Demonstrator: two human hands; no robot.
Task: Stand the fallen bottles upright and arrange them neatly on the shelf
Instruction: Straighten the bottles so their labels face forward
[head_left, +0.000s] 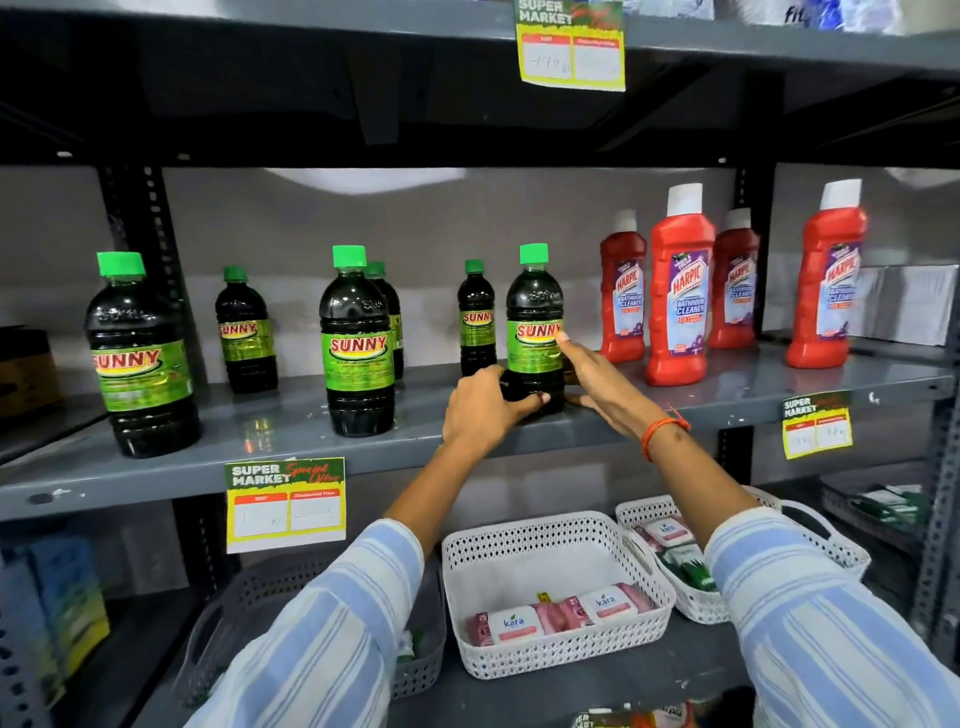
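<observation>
Several dark Sunny bottles with green caps stand upright on the grey shelf (291, 447). My left hand (480, 410) grips the base of one Sunny bottle (535, 312) near the shelf's front edge. My right hand (602, 384) presses flat against that bottle's right side, fingers straight. A smaller Sunny bottle (475, 317) stands just behind it. Other Sunny bottles stand at the left (137, 358), back left (244, 332) and centre (356, 343), the last with another partly hidden behind. Several red Harpic bottles (678, 291) stand upright to the right.
Price tags hang from the shelf edges (285, 504) (817, 426). On the lower shelf sit white baskets (556, 540) holding Kara packets and a grey basket (415, 670). A brown box (26, 374) sits at far left. The upper shelf edge (311, 21) runs overhead.
</observation>
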